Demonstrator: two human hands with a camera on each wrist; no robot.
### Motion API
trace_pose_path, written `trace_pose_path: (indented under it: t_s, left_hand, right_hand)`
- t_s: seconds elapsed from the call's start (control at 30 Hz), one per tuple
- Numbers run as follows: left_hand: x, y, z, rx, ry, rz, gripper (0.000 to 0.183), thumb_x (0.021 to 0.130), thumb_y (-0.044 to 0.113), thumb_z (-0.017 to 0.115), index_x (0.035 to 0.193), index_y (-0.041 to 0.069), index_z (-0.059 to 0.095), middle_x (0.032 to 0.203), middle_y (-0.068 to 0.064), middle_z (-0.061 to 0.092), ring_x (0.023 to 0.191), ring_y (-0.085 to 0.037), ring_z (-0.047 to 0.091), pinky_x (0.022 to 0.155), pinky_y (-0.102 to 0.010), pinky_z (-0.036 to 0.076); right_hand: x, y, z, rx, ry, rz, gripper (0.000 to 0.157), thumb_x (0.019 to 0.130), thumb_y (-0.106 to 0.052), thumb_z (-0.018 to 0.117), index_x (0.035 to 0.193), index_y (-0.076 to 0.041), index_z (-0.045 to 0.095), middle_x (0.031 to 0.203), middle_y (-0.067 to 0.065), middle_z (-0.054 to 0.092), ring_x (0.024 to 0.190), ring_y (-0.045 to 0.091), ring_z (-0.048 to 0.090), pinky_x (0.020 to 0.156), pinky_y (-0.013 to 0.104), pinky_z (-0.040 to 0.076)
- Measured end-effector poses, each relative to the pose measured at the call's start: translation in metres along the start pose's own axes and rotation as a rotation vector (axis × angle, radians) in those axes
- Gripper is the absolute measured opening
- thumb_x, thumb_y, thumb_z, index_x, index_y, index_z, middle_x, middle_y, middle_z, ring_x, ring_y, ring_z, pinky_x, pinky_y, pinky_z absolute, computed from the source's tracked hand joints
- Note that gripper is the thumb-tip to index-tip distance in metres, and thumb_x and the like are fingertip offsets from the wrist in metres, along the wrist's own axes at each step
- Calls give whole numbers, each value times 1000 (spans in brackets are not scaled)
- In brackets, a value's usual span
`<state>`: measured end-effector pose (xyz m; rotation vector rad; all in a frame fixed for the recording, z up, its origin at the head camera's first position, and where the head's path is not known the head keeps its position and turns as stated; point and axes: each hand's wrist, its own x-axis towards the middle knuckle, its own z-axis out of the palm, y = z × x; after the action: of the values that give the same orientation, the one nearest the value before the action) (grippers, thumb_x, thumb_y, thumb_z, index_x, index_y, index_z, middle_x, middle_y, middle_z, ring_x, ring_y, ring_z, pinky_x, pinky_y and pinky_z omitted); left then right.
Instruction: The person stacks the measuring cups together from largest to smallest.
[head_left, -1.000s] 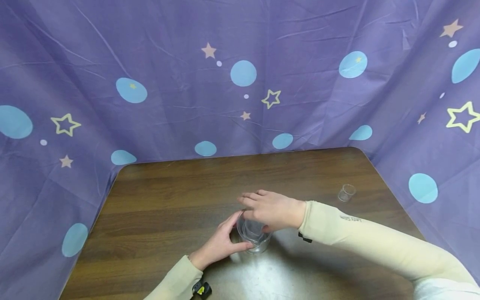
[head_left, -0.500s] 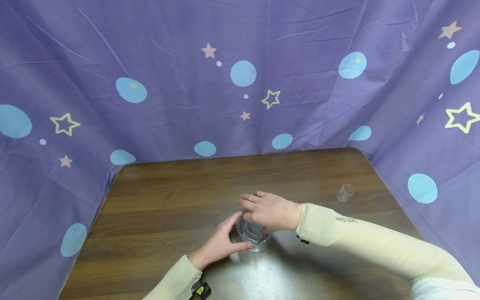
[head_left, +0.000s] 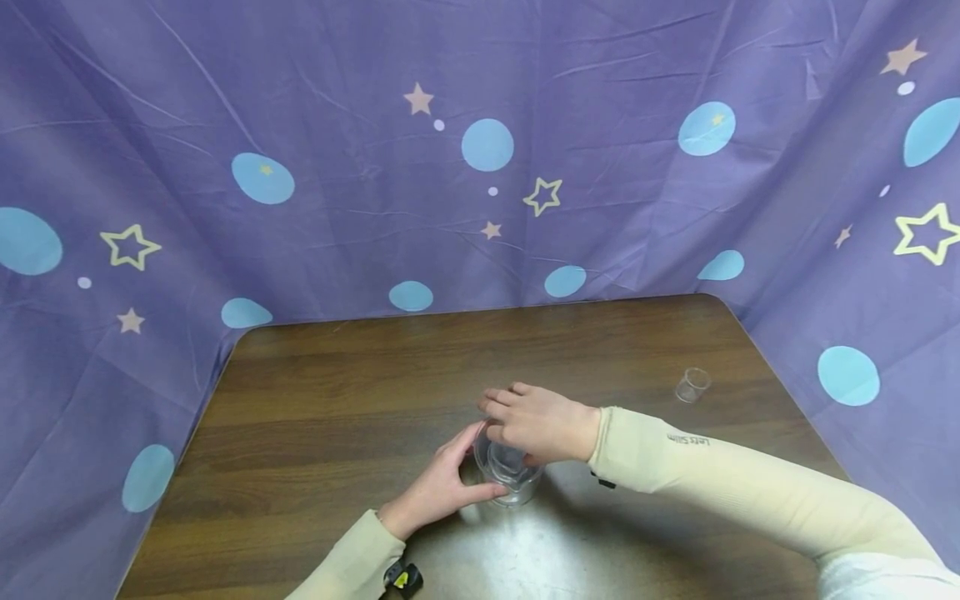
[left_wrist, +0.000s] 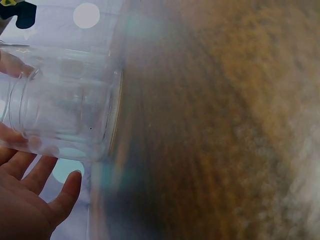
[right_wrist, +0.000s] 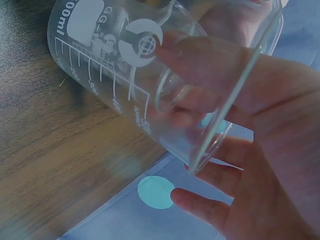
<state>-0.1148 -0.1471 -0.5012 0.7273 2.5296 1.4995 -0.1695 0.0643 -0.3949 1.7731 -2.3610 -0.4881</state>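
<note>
In the head view, my left hand [head_left: 438, 492] grips the side of a large clear glass beaker [head_left: 517, 500], thumb at the near side of its rim. White graduations and lettering mark that large beaker [right_wrist: 115, 102] in the right wrist view. Inside it sits a smaller clear glass beaker [left_wrist: 55, 110], seen through the outer wall. My right hand [head_left: 543, 422] comes over the top from the right. Its thumb [right_wrist: 200, 57] and some fingers reach down inside the large beaker and pinch the smaller one, while other fingers extend outside the rim.
A third, small clear glass beaker [head_left: 692, 386] stands at the right on the brown wooden table [head_left: 337, 400]. A purple curtain [head_left: 360, 183] with stars and blue ovals surrounds the table's back and sides.
Both hands stay almost still on the beakers. My right hand and wrist have shifted slightly to the left.
</note>
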Motion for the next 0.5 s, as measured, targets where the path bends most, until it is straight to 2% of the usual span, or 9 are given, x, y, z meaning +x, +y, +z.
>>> trace_pose_path:
  t_s: [0.3,0.5]
  left_hand:
    - [0,-1,1,-6,2,14,84,84,31,87,155,11,45,149,-7,56,126,-22,58,105,-42,51]
    - [0,-2,1,-6,2,8,85,84,34,87,155,13,44,150,-7,55,127,-24,59,106,-44,50]
  right_hand:
    - [0,-2,-1,-12,-21,13,60,74,-52,91,122,-20,74,143,5,62,137,25,55,106,39,50]
    - [0,-1,-1,6,-20,24,57,77,-48,90,124,-20,73,143,5,63,137,26,55,107,39,50]
